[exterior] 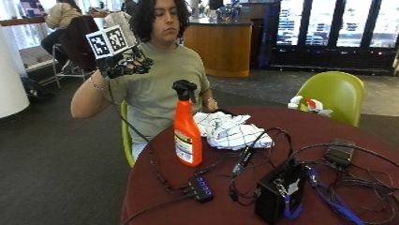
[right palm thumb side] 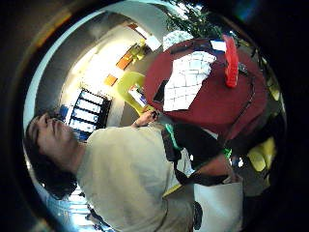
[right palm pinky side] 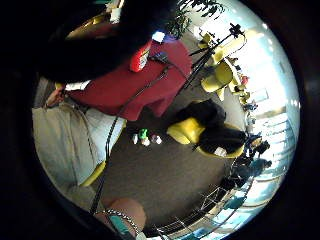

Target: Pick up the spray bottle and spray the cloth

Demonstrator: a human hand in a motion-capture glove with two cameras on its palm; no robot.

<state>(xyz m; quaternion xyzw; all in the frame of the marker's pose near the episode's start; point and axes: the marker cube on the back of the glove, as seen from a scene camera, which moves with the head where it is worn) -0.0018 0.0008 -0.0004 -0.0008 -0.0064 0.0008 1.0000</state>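
Black box (exterior: 278, 192) w/ cables sits nearest us on the round red table (exterior: 349, 140). Orange spray bottle (exterior: 186, 129) stands upright nr the table's edge, black trigger head on top, untouched. White checked cloth (exterior: 227, 130) lies crumpled just beside it, twd the person. We see the gloved right hand (exterior: 124, 63) raised at shoulder height, well apart from both, fingers loosely curled, holding nothing.

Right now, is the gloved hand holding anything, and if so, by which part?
Nothing. The gloved right hand is raised beside the person's shoulder, clear of the spray bottle, which stands untouched on the table beside the cloth.
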